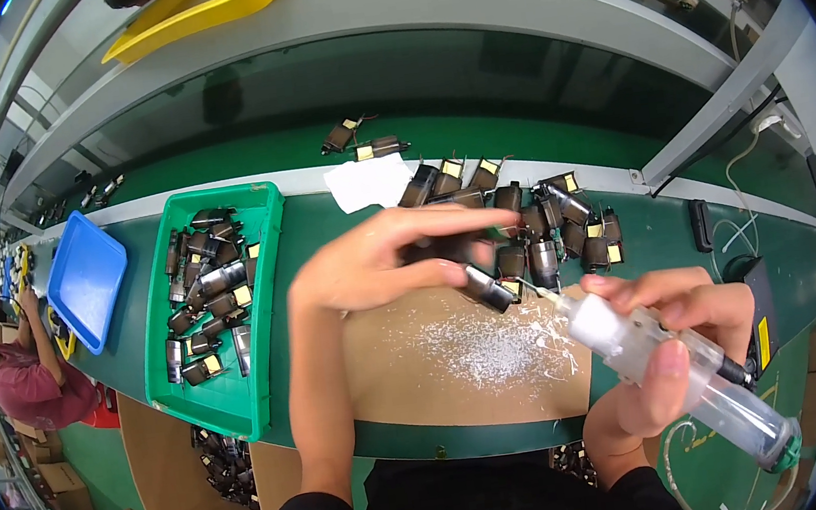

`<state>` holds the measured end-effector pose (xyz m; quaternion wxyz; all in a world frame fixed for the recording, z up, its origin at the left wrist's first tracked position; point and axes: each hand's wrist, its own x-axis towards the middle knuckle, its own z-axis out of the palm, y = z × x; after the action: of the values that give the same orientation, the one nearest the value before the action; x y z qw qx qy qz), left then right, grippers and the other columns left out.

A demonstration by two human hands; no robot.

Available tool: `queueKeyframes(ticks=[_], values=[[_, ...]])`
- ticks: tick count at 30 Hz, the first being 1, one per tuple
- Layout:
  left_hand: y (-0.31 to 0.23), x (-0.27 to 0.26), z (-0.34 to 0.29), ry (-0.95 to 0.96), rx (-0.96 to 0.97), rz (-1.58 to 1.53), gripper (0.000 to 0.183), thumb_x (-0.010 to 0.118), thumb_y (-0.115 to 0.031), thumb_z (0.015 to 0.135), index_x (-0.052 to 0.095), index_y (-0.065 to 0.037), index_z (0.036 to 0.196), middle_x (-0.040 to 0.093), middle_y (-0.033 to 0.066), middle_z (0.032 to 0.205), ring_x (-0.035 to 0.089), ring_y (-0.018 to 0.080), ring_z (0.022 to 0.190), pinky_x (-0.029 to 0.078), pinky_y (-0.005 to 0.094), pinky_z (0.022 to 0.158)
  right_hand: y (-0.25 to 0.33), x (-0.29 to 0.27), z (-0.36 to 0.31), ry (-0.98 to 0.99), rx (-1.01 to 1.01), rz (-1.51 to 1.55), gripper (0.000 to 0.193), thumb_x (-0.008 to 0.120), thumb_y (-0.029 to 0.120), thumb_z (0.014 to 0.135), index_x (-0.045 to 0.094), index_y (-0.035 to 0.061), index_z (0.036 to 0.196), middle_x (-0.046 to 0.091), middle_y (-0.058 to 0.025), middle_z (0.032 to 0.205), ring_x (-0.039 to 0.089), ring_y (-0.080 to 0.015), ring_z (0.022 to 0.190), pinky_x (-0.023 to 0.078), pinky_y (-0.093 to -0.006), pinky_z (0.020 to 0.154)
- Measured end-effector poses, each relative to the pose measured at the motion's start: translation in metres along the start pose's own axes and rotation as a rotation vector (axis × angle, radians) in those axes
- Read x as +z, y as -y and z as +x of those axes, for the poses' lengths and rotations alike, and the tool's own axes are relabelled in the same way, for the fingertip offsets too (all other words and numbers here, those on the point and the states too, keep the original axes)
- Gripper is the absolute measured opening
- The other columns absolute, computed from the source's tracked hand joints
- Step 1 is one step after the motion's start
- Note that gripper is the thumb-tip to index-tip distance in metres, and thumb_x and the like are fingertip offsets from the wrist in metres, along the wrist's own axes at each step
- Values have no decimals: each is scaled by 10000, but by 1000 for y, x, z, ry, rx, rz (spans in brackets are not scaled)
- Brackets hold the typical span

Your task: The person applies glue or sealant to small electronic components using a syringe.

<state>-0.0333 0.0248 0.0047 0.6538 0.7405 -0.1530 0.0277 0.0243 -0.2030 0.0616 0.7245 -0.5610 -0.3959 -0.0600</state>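
Note:
My left hand [359, 266] reaches over the bench, its forefinger stretched and its thumb below it. The thumb tip meets a small dark cylindrical motor [482, 289] with a pale yellow label, which it appears to grip. A blurred dark shape and blurred fingers show between thumb and forefinger. My right hand [683, 324] is closed around a clear dispensing syringe [613, 332]. The syringe's thin needle points up and left, its tip close to the motor's labelled end. Under both hands lies a brown cardboard sheet [392, 378] strewn with white specks and strands.
Several similar motors [543, 265] are heaped beyond my hands, beside a white paper [370, 184]. A green tray [272, 270] of motors stands left, with a blue tray [89, 281] farther left. A person [24, 369] sits at the far left. A cardboard box [162, 484] is below the bench.

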Motion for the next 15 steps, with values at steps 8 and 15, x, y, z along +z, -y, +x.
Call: queueKeyframes(ticks=[8, 15], values=[[-38, -37, -100, -1010, -691, 1392, 597, 718, -157, 749, 507, -113, 1306, 555, 158, 1173, 536, 326, 1066, 424, 391, 937, -3, -16, 8, -40, 5, 97, 281, 601, 138, 815, 394, -18, 923, 556, -215, 852, 630, -254, 788, 556, -450, 805], [71, -93, 19, -576, -353, 1246, 397, 651, -98, 789, 593, -96, 1182, 607, 131, 1143, 535, 322, 1093, 422, 393, 949, -7, -25, 11, -53, -31, 44, 218, 599, 83, 775, 440, -13, 890, 603, -201, 826, 639, -243, 752, 549, -405, 802]])
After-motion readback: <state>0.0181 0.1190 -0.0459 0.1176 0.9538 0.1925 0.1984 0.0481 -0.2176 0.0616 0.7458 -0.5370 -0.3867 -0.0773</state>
